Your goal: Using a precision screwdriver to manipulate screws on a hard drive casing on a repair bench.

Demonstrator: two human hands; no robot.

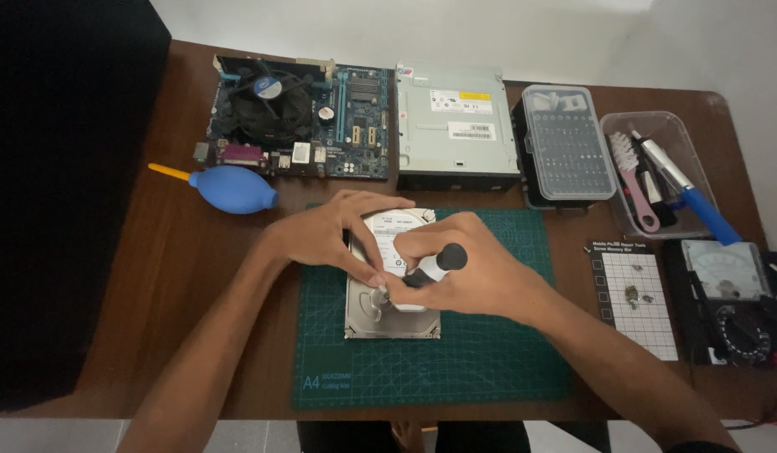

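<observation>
A silver hard drive (393, 319) with a white label lies on a green cutting mat (489, 352) in the middle of the brown table. My right hand (472, 268) grips a small screwdriver (435, 267) with a black and white handle, its tip down on the drive's top. My left hand (334, 235) rests over the drive's left side, with its fingertips pinched at the screwdriver's tip.
Along the back stand a motherboard (300, 117), an optical drive (454, 126) and a clear bit case (567, 147). A blue air blower (229, 189) lies left. At right are a tool tray (657, 172), a gridded screw mat (636, 298) holding screws, and a multimeter (728, 294).
</observation>
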